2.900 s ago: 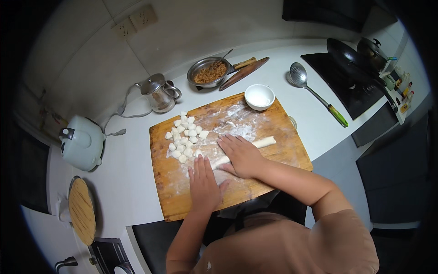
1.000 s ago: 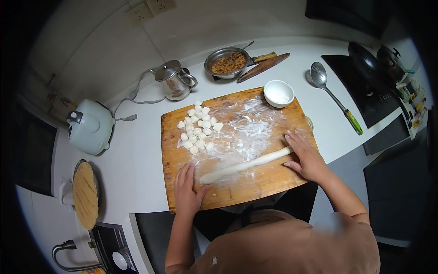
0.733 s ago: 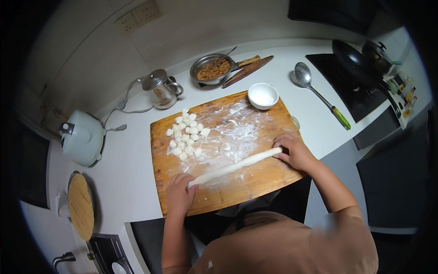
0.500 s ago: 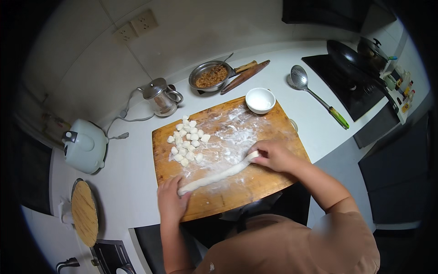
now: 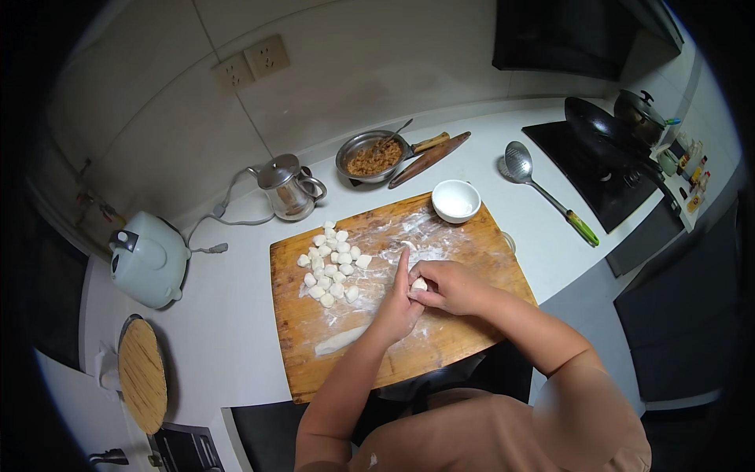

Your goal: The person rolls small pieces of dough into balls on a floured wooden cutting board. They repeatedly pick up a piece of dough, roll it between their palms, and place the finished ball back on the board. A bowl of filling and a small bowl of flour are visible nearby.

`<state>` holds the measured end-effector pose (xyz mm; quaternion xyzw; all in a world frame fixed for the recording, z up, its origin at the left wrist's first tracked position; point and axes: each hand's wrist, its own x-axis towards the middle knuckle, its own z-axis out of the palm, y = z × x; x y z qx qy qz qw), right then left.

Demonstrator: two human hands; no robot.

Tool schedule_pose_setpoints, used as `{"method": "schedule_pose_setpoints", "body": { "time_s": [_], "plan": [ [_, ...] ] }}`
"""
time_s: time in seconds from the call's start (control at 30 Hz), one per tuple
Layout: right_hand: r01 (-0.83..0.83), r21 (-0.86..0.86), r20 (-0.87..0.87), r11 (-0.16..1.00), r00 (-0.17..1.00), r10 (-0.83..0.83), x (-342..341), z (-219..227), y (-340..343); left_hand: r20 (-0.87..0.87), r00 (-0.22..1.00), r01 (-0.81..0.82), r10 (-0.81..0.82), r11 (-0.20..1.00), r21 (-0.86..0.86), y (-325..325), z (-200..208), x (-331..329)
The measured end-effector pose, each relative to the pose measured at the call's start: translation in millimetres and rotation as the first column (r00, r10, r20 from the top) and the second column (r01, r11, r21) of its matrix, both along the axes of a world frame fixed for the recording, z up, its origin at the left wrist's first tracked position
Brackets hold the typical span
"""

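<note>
A long dough rope [image 5: 340,339] lies across the floured wooden cutting board [image 5: 464,316], and my left forearm covers its middle. My left hand [image 5: 399,308] closes round the rope near its right end, with one finger pointing up. Against it, my right hand [image 5: 450,288] pinches the white dough end that shows between the two hands. Most of the left fingers' grip is hidden. Left of the hands, several small cut dough pieces [image 5: 338,269] sit in a cluster on the board. A white bowl [image 5: 456,201] with white powder inside stands on the board's far right corner.
Behind the board are a metal kettle [image 5: 289,189], a pan of brown filling [image 5: 373,157] and a wooden rolling pin [image 5: 430,160]. To the right lie a slotted ladle [image 5: 550,194] and a cooktop with a wok [image 5: 602,130]. A pale green appliance [image 5: 149,259] stands left.
My left hand has left the rope's left end and moved right and up to meet my right hand. The right hand has shifted slightly left, and the view has tilted.
</note>
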<state>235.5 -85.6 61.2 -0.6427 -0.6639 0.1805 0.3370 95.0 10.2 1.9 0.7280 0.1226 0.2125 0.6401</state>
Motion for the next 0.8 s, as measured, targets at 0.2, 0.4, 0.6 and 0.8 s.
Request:
{"method": "schedule_pose_setpoints", "body": {
  "time_s": [0.2,0.4,0.6,0.8],
  "plan": [
    [-0.021,0.09,-0.047,0.996,0.999,0.025,3.8,-14.1,6.9,-0.243,0.965,-0.042,0.094,0.976,0.212,0.1,18.9,-11.0],
    [0.022,0.125,-0.109,0.992,0.994,-0.008,1.1,-15.5,1.8,-0.149,0.977,-0.098,0.154,0.938,0.333,-5.9,10.9,-24.6],
    [0.215,-0.144,-0.201,0.966,0.949,-0.241,32.2,-20.1,0.4,0.019,0.975,-0.214,0.22,0.962,-0.171,-14.3,11.6,-50.8],
    [0.114,0.148,-0.071,0.982,0.992,-0.104,18.8,-20.0,22.4,0.044,0.985,-0.159,0.169,0.971,-0.179,-6.7,-4.0,-36.1]
  ]
}}
